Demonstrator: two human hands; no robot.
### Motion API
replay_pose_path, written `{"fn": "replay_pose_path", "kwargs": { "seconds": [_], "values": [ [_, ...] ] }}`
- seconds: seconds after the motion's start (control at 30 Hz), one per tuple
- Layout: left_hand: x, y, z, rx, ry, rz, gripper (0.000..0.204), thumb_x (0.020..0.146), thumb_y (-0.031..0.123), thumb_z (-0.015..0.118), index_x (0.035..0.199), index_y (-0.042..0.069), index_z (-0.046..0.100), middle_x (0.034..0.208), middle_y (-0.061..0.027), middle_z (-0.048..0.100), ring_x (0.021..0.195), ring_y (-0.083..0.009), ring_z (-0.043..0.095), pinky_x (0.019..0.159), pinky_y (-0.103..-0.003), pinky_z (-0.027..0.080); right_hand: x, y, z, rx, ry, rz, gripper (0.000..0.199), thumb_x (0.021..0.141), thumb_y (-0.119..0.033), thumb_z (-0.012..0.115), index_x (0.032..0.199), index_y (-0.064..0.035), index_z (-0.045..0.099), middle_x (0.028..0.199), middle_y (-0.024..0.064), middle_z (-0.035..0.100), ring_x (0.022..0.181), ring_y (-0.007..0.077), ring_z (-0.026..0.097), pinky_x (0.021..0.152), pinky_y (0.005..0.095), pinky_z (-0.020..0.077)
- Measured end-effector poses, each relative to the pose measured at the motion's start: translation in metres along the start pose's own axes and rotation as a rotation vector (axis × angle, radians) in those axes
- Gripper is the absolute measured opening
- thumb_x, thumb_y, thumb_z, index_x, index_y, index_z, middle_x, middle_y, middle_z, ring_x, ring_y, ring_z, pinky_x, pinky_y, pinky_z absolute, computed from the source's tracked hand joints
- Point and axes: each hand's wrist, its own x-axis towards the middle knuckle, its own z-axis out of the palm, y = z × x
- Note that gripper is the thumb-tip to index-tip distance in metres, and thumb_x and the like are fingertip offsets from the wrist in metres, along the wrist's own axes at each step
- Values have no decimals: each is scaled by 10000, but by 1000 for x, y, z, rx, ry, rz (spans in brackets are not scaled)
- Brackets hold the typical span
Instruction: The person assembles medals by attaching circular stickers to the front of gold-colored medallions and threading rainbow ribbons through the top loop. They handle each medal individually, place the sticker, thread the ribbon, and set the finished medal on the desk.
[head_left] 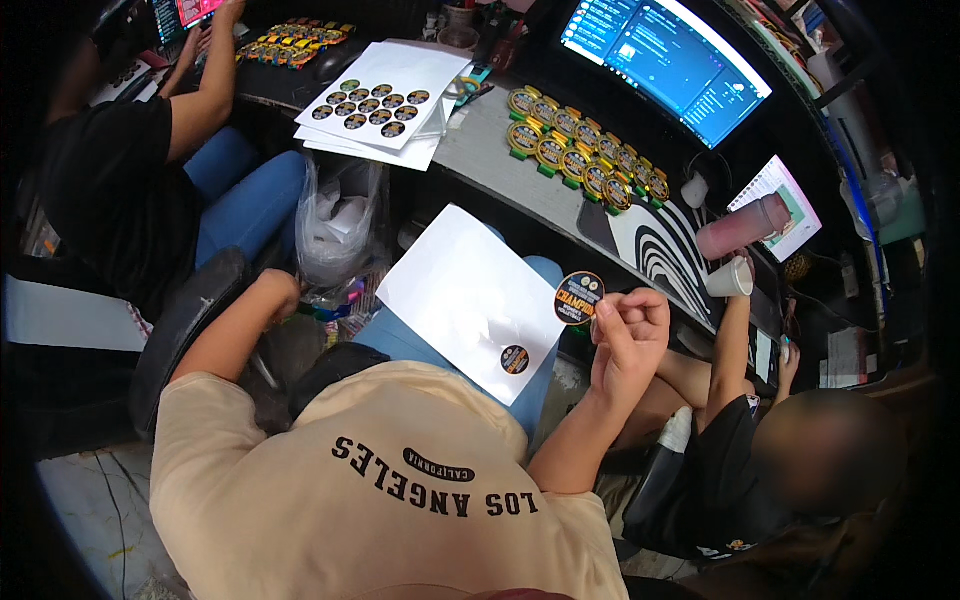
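Note:
My right hand (630,345) is closed, pinching the edge of a round black sticker (578,298) with gold and white print between thumb and fingers. The sticker is held up over the right corner of a white sticker sheet (455,290), which lies tilted across my lap. One round black sticker (514,360) is still on the sheet, near its lower edge. My left hand (280,292) is lowered at the left, beside a clear plastic bag (340,225); its fingers are hidden.
Rows of gold medals (580,150) lie on the grey desk (490,150), left of the monitor (665,60). More sticker sheets (400,75) are stacked farther left. A person (110,200) sits at the left; another (790,460) at the right has a hand by a white cup (730,278).

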Motion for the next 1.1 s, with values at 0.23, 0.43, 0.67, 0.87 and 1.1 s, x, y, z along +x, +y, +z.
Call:
{"fn": "replay_pose_path", "kwargs": {
  "seconds": [0.23,0.43,0.67,0.87,1.1],
  "values": [
    [29,-4,30,130,353,-53,392,801,265,678,1164,115,683,1198,-54,665,1068,-220,653,909,-355,494,-1,6,12,-101,-11,-11,297,766,108,701,932,-43,507,809,106,661,615,56,520,547,168,386],
    [53,0,26,-176,353,-144,331,795,269,714,1094,127,714,1156,-91,678,1057,-203,657,845,-340,522,-2,14,9,-202,51,-61,285,776,122,693,940,-30,516,840,95,649,708,67,553,637,165,428],
    [62,6,22,121,11,83,536,728,418,795,1168,134,678,1190,-72,663,1110,-233,623,895,-400,490,-3,19,13,-174,30,-42,272,777,112,703,928,-27,525,847,84,644,720,66,549,681,175,440],
    [48,-14,28,-125,399,-250,437,897,476,517,1146,167,699,1123,-56,696,1011,-207,675,799,-364,533,-3,19,14,-219,81,-104,274,763,92,711,915,-44,528,810,77,659,624,40,507,549,157,374],
    [-67,-8,-27,-1670,237,1091,286,835,362,726,812,106,600,688,4,547,623,-109,574,576,-264,475,-5,25,24,-206,32,-75,246,780,70,700,926,-41,536,811,79,648,634,63,534,533,172,387]
  ]
}}
